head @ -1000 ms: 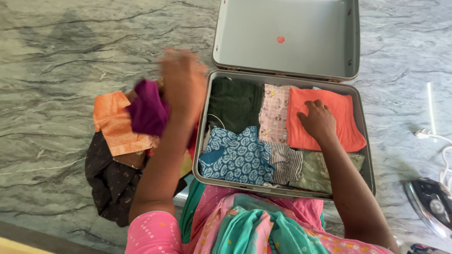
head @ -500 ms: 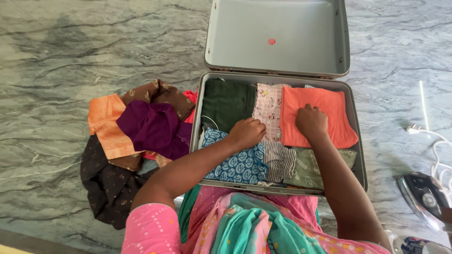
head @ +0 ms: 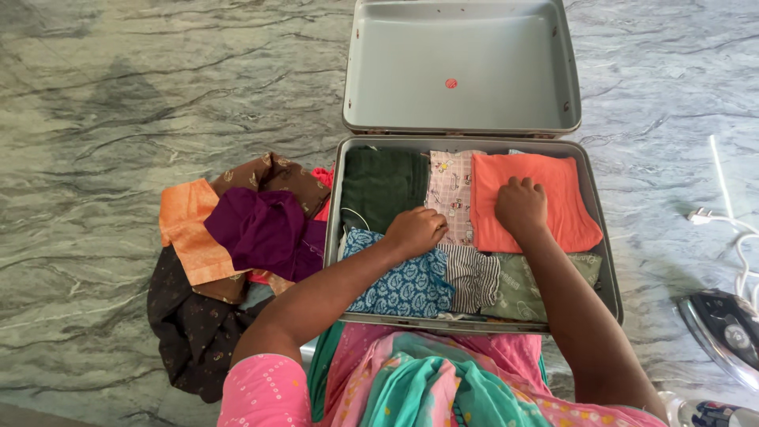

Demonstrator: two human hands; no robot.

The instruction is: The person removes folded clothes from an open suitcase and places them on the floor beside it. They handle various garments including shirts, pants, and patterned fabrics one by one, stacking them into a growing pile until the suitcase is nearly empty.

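Marble floor (head: 158, 87) all around; folded clothes in the suitcase (head: 335, 205) are being pressed down, left hand (head: 414, 231) curled on the blue print (head: 403, 281), right hand (head: 520, 207) fisted on the orange cloth (head: 557, 198).

Left hand (head: 415, 231): a second ago I saw it raised over the clothes pile (head: 237, 237) with the purple cloth (head: 265, 229); now it rests in the suitcase (head: 605, 261), at the edge of the blue patterned garment (head: 399, 281). Purple cloth: released, now lying on the pile. Right hand (head: 520, 207): fingers curled tighter on the orange garment (head: 553, 186).
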